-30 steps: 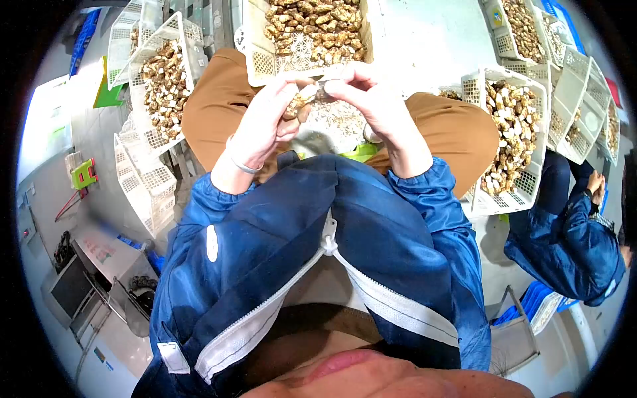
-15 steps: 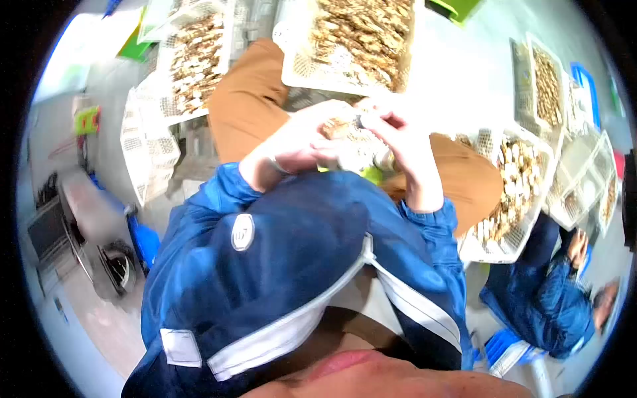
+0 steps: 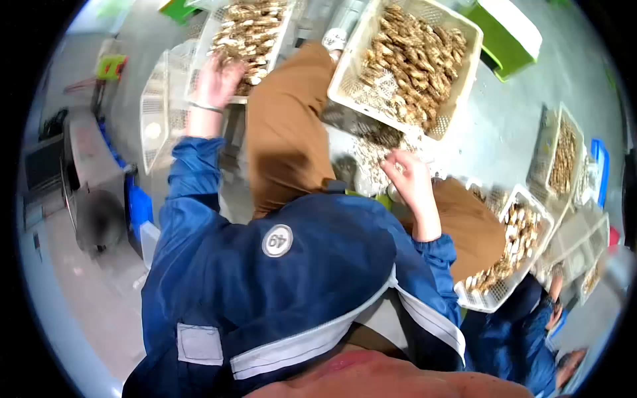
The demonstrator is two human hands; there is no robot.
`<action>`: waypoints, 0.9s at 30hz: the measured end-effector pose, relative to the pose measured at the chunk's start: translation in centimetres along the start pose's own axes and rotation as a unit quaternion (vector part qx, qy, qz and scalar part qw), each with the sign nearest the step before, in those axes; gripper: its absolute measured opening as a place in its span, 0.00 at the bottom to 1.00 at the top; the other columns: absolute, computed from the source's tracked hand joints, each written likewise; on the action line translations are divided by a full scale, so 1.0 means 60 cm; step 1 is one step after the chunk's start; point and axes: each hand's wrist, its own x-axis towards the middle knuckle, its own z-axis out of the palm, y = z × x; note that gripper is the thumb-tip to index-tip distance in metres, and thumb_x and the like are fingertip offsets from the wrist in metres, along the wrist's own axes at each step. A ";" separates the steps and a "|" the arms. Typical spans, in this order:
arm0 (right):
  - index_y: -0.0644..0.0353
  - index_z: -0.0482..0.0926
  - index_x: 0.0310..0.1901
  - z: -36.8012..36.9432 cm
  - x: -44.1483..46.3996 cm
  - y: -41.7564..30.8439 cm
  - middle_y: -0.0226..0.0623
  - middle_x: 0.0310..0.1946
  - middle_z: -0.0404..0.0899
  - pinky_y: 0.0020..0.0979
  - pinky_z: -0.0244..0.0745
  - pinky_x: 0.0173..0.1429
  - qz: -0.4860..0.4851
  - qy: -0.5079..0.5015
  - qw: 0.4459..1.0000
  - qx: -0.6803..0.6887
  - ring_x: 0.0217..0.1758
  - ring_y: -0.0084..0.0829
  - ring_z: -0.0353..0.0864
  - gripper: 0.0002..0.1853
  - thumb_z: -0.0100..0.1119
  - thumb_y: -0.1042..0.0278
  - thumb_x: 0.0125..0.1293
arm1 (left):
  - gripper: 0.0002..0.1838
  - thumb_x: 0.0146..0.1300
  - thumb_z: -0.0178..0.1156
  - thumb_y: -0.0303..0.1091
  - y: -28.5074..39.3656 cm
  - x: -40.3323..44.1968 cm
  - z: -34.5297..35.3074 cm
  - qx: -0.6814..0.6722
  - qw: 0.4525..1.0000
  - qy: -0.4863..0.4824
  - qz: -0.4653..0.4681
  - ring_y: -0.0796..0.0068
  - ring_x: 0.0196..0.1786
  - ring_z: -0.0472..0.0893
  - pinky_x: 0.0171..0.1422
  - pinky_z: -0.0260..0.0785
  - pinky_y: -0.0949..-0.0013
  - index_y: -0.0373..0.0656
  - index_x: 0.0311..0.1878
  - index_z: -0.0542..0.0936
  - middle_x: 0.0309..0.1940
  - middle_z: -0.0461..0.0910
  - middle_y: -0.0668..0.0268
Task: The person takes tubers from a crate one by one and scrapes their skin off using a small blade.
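My left hand [image 3: 217, 81] reaches over the left crate [image 3: 192, 79], its fingers at the knobby brown-and-white pieces [image 3: 255, 26] inside. Blur and overlap hide whether a piece is in those fingers. Above my right thigh, my right hand [image 3: 413, 182] is closed, with thumb and fingertips drawn together; anything between them is too small to make out. Below it and to its left, pale scraps [image 3: 371, 159] lie scattered between my knees. The large cream crate [image 3: 361, 103] in front holds a heap of similar knobby brown pieces [image 3: 418, 63].
Beside my right thigh stands a white crate [image 3: 491, 300] of brown-and-white pieces. Further right are another filled crate [image 3: 541, 152] and a co-worker's blue sleeve [image 3: 511, 338]. A green-and-white bin [image 3: 507, 36] stands beyond the cream crate. My brown-trousered left leg [image 3: 285, 132] separates the crates.
My hands were together over my lap around a pale piece. Now my left hand has moved out to the left crate, while my right hand stays near my lap. The view has shifted.
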 end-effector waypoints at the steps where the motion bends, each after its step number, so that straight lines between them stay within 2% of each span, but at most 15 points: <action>1: 0.65 0.79 0.32 -0.008 0.003 -0.005 0.44 0.42 0.83 0.34 0.76 0.49 0.013 0.010 1.000 -0.013 0.43 0.41 0.83 0.09 0.67 0.69 0.61 | 0.19 0.74 0.51 0.37 0.026 0.058 -0.021 0.151 0.986 0.040 0.051 0.62 0.48 0.81 0.53 0.76 0.64 0.33 0.60 0.72 0.52 0.79 0.53; 2: 0.65 0.79 0.33 -0.014 0.004 -0.010 0.44 0.41 0.83 0.35 0.77 0.48 0.026 0.023 0.999 -0.028 0.43 0.43 0.83 0.09 0.67 0.69 0.61 | 0.25 0.69 0.58 0.35 0.051 0.117 -0.041 0.300 0.945 0.095 0.089 0.66 0.43 0.82 0.49 0.77 0.67 0.30 0.63 0.69 0.52 0.81 0.53; 4: 0.65 0.79 0.34 -0.004 0.002 -0.013 0.44 0.38 0.82 0.36 0.77 0.44 0.000 0.118 0.992 -0.045 0.40 0.45 0.82 0.09 0.66 0.68 0.61 | 0.23 0.67 0.56 0.29 0.056 0.165 -0.030 0.375 0.901 0.087 0.202 0.71 0.47 0.83 0.48 0.77 0.69 0.31 0.64 0.70 0.50 0.82 0.55; 7: 0.61 0.78 0.32 -0.012 0.007 0.005 0.44 0.28 0.80 0.38 0.75 0.37 0.066 0.072 0.992 -0.076 0.33 0.43 0.82 0.10 0.64 0.64 0.64 | 0.09 0.70 0.53 0.27 -0.044 0.118 0.185 0.386 0.905 -0.164 0.069 0.66 0.45 0.83 0.48 0.76 0.65 0.34 0.47 0.80 0.43 0.84 0.56; 10: 0.58 0.77 0.34 -0.015 0.036 0.022 0.48 0.23 0.78 0.46 0.75 0.35 0.091 0.048 0.994 -0.025 0.30 0.52 0.82 0.11 0.61 0.59 0.65 | 0.20 0.72 0.51 0.45 -0.319 0.133 0.370 0.709 0.593 -0.361 0.124 0.46 0.41 0.81 0.51 0.72 0.53 0.34 0.39 0.80 0.38 0.83 0.47; 11: 0.58 0.77 0.33 -0.016 0.037 0.027 0.47 0.23 0.78 0.46 0.75 0.35 0.096 0.043 0.994 0.008 0.30 0.51 0.82 0.11 0.62 0.59 0.65 | 0.19 0.68 0.55 0.44 -0.411 0.178 0.359 0.706 0.600 -0.350 0.139 0.46 0.44 0.82 0.52 0.73 0.53 0.34 0.39 0.82 0.38 0.83 0.45; 12: 0.59 0.77 0.33 -0.017 0.038 0.030 0.47 0.23 0.78 0.46 0.74 0.35 0.100 0.040 0.993 0.041 0.30 0.51 0.81 0.11 0.62 0.60 0.65 | 0.15 0.68 0.56 0.38 -0.466 0.235 0.350 0.803 0.310 -0.443 0.252 0.48 0.50 0.83 0.55 0.75 0.53 0.36 0.44 0.84 0.45 0.84 0.47; 13: 0.59 0.77 0.31 -0.026 0.038 0.031 0.46 0.22 0.78 0.44 0.74 0.34 0.104 0.045 0.993 0.045 0.28 0.50 0.81 0.11 0.63 0.61 0.64 | 0.12 0.66 0.57 0.32 -0.508 0.231 0.353 0.863 0.328 -0.362 0.131 0.48 0.55 0.82 0.58 0.76 0.52 0.39 0.48 0.83 0.51 0.84 0.50; 14: 0.59 0.76 0.31 -0.035 0.037 0.037 0.45 0.22 0.77 0.43 0.74 0.34 0.118 0.056 0.990 0.056 0.27 0.49 0.81 0.11 0.63 0.62 0.64 | 0.17 0.67 0.51 0.30 -0.523 0.217 0.342 0.876 0.303 -0.359 0.111 0.49 0.53 0.83 0.57 0.76 0.55 0.39 0.58 0.78 0.57 0.79 0.46; 16: 0.60 0.76 0.31 -0.044 0.034 0.048 0.44 0.21 0.77 0.41 0.73 0.32 0.144 0.071 0.984 0.083 0.26 0.46 0.80 0.11 0.63 0.62 0.64 | 0.18 0.65 0.53 0.29 -0.545 0.185 0.327 0.908 0.268 -0.316 0.071 0.48 0.54 0.83 0.59 0.76 0.54 0.40 0.59 0.75 0.58 0.78 0.45; 17: 0.60 0.77 0.32 -0.051 0.035 0.048 0.31 0.19 0.75 0.28 0.67 0.29 0.151 0.066 0.976 0.145 0.23 0.20 0.71 0.10 0.64 0.63 0.66 | 0.18 0.65 0.54 0.28 -0.549 0.179 0.312 0.898 0.286 -0.317 0.106 0.48 0.55 0.83 0.60 0.76 0.54 0.40 0.59 0.75 0.57 0.79 0.46; 22: 0.60 0.79 0.33 -0.076 0.031 0.032 0.33 0.19 0.74 0.28 0.68 0.29 0.165 0.082 0.968 0.170 0.23 0.22 0.72 0.09 0.65 0.65 0.65 | 0.15 0.63 0.65 0.37 -0.512 0.166 0.297 0.838 0.397 -0.362 0.102 0.54 0.44 0.83 0.52 0.74 0.58 0.39 0.49 0.79 0.43 0.84 0.53; 23: 0.60 0.79 0.33 -0.078 0.029 0.025 0.35 0.19 0.74 0.30 0.69 0.30 0.171 0.090 0.965 0.179 0.22 0.24 0.72 0.08 0.65 0.66 0.64 | 0.14 0.63 0.68 0.38 -0.479 0.119 0.311 0.697 0.633 -0.331 -0.063 0.71 0.37 0.83 0.45 0.76 0.66 0.39 0.43 0.78 0.38 0.85 0.57; 25: 0.61 0.81 0.34 -0.076 0.024 0.023 0.31 0.20 0.77 0.26 0.70 0.31 0.159 0.136 0.950 0.231 0.24 0.19 0.73 0.07 0.66 0.68 0.65 | 0.13 0.68 0.65 0.38 -0.431 0.083 0.318 0.531 0.720 -0.440 -0.077 0.82 0.33 0.80 0.35 0.71 0.77 0.40 0.47 0.76 0.35 0.81 0.67; 27: 0.62 0.81 0.35 -0.079 0.018 0.023 0.28 0.22 0.78 0.23 0.70 0.32 0.144 0.148 0.944 0.257 0.26 0.17 0.74 0.07 0.65 0.68 0.67 | 0.15 0.72 0.60 0.38 -0.341 -0.047 0.364 0.425 0.787 -0.419 -0.156 0.83 0.33 0.80 0.36 0.73 0.77 0.39 0.53 0.76 0.35 0.79 0.69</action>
